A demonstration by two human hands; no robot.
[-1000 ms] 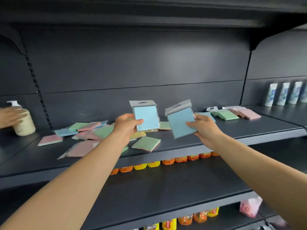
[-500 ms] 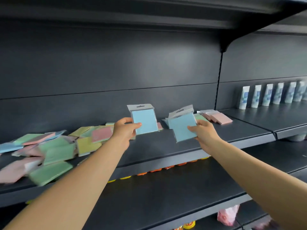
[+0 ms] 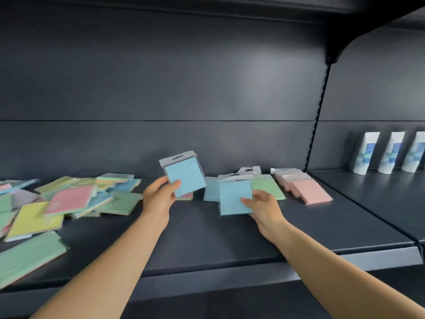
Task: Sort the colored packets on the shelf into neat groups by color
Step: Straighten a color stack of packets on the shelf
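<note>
Each hand pinching a blue packet, your right hand (image 3: 264, 204) sets its blue packet (image 3: 233, 199) onto the blue pile (image 3: 210, 192); your left hand (image 3: 161, 195) should lay its own packet (image 3: 185, 176) squarely on next

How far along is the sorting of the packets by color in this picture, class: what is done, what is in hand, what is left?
Done: a pink stack, a green group and a blue packet lie apart at the right of the shelf. In hand: the left hand and right hand each hold a blue packet, one raised, one low by the blue spot. Left: the mixed pile at the left.
</note>
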